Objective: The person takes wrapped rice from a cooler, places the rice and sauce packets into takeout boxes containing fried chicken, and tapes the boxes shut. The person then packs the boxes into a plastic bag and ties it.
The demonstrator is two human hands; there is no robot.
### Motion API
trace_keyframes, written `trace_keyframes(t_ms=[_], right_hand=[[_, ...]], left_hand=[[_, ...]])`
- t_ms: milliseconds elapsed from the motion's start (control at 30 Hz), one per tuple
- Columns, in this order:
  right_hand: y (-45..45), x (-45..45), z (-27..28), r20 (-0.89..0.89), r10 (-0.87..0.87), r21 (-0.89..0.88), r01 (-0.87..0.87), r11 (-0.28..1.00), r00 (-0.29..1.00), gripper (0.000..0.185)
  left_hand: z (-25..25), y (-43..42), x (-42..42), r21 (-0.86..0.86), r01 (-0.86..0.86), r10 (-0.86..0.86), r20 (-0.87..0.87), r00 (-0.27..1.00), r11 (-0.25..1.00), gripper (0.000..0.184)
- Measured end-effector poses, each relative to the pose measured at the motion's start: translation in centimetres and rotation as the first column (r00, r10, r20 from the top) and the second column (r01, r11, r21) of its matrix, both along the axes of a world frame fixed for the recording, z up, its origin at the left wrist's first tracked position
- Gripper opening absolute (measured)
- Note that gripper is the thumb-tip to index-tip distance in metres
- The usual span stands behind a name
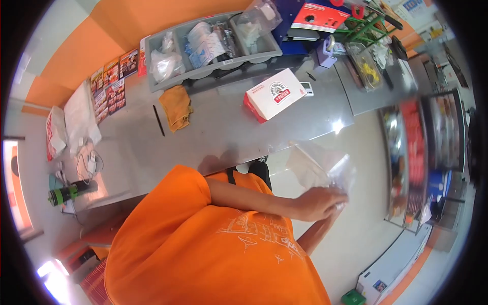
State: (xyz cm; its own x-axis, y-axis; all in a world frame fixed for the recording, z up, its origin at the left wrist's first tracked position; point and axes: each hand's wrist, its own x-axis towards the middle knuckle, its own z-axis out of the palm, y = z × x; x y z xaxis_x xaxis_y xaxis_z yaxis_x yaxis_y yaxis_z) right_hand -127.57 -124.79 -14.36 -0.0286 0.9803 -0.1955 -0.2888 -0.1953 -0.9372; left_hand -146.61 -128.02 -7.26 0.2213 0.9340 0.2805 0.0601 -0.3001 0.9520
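Observation:
My left hand (319, 203) reaches across to the right, its fingers closed on the gathered part of a clear plastic bag (325, 165). My right hand (333, 216) is close behind and below it, closed at the same gathered part and mostly hidden by the left. The bag spreads out above the hands, past the table's edge and over the floor. Its film is see-through and shiny; whether anything is inside I cannot tell. A white and red printed carton (275, 94) stands on the steel table (213, 122), beyond the bag.
A grey divided bin (223, 64) with packed bags stands along the wall. An orange cloth (176, 108) and a dark stick (159, 120) lie on the table. A purple tape dispenser (326, 54) is farther right. Stocked shelves (406, 157) and a white chest (394, 262) stand at the right.

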Motion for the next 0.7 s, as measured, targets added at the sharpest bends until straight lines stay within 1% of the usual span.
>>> trace_keyframes(t_ms=[33,100,133,167,200,233,267,300,333,367,400,433,467,500,533,600,633,667,700], right_hand=[[-0.7,-1.2,0.1,0.111,-0.098,0.064,0.091,0.994,0.989,0.022],[-2.0,-4.2,0.9,0.292,-0.305,0.227,0.244,0.943,0.906,0.018],[-2.5,-5.2,1.7,0.361,-0.417,0.319,0.309,0.896,0.834,0.017],[-2.8,-5.9,3.9,0.542,-0.462,0.396,0.272,0.877,0.702,0.017],[-2.6,-6.6,6.6,0.680,-0.507,0.468,0.219,0.856,0.530,0.019],[-3.3,-5.3,8.1,0.642,-0.369,0.337,0.185,0.923,0.672,0.021],[-3.9,-4.2,8.9,0.441,-0.179,0.210,0.093,0.973,0.880,0.021],[-4.0,-4.9,9.3,0.313,-0.091,0.122,0.055,0.991,0.945,0.020],[-3.9,-6.2,9.5,0.171,-0.016,0.041,0.009,0.999,0.985,0.020],[-3.6,-7.7,9.1,0.046,0.005,-0.014,-0.004,1.000,0.999,0.024],[-3.1,-6.9,7.8,0.050,-0.004,-0.009,0.004,1.000,0.999,0.024],[-1.9,-5.5,5.9,-0.106,0.098,-0.005,-0.099,0.995,0.990,0.026],[-1.2,-4.7,4.3,-0.259,0.201,0.015,-0.204,0.979,0.945,0.028],[-1.2,-4.6,3.5,-0.358,0.189,-0.004,-0.204,0.979,0.914,0.030],[-1.3,-4.2,2.6,-0.354,0.190,-0.005,-0.205,0.979,0.916,0.030],[-1.4,-3.7,1.0,-0.351,0.130,-0.098,-0.174,0.980,0.927,0.044],[-1.7,-4.7,0.6,-0.352,0.130,-0.096,-0.174,0.980,0.927,0.044],[-2.1,-6.0,0.2,-0.445,0.133,0.020,-0.139,0.990,0.886,0.044],[-2.5,-7.3,-0.2,-0.539,0.157,0.133,-0.100,0.986,0.827,0.045]], left_hand=[[0.6,-0.4,-0.2,0.021,0.053,-0.053,-0.019,0.998,0.998,0.026],[0.5,0.0,-0.5,0.005,-0.013,0.013,0.005,1.000,1.000,0.027],[0.4,0.4,-0.5,-0.010,-0.050,0.051,0.035,0.998,0.999,0.029],[-0.6,1.4,-0.6,-0.015,-0.103,0.103,0.001,0.995,0.995,0.031],[-1.4,2.0,-0.8,-0.038,-0.191,0.190,-0.031,0.981,0.981,0.031],[-1.3,2.3,-1.4,-0.069,-0.199,0.198,-0.029,0.980,0.978,0.030],[-1.0,2.2,-2.0,-0.106,-0.206,0.204,-0.027,0.979,0.973,0.028],[-0.4,1.7,-1.9,-0.112,-0.204,0.202,-0.029,0.979,0.973,0.028],[0.4,1.0,-1.7,-0.103,-0.137,0.125,-0.121,0.985,0.985,0.028],[0.8,0.6,-1.6,-0.095,-0.066,0.045,-0.210,0.977,0.993,0.027],[0.6,0.7,-1.7,-0.089,-0.057,0.038,-0.206,0.978,0.994,0.027],[0.2,1.0,-2.1,-0.094,-0.072,0.048,-0.236,0.971,0.993,0.028],[0.0,1.2,-2.4,-0.099,-0.090,0.060,-0.268,0.962,0.991,0.028],[0.0,0.9,-2.6,-0.055,-0.095,0.072,-0.333,0.940,0.994,0.028],[0.0,0.6,-2.5,-0.055,-0.095,0.072,-0.329,0.941,0.994,0.028],[-0.1,0.4,-2.6,-0.002,-0.110,0.106,-0.236,0.966,0.994,0.028],[-0.4,0.2,-2.1,0.001,-0.109,0.106,-0.236,0.966,0.994,0.028],[-0.7,-0.3,-1.3,0.117,-0.069,0.092,-0.204,0.975,0.991,0.029],[-0.8,-0.5,-0.9,0.177,-0.056,0.089,-0.188,0.978,0.983,0.029]])
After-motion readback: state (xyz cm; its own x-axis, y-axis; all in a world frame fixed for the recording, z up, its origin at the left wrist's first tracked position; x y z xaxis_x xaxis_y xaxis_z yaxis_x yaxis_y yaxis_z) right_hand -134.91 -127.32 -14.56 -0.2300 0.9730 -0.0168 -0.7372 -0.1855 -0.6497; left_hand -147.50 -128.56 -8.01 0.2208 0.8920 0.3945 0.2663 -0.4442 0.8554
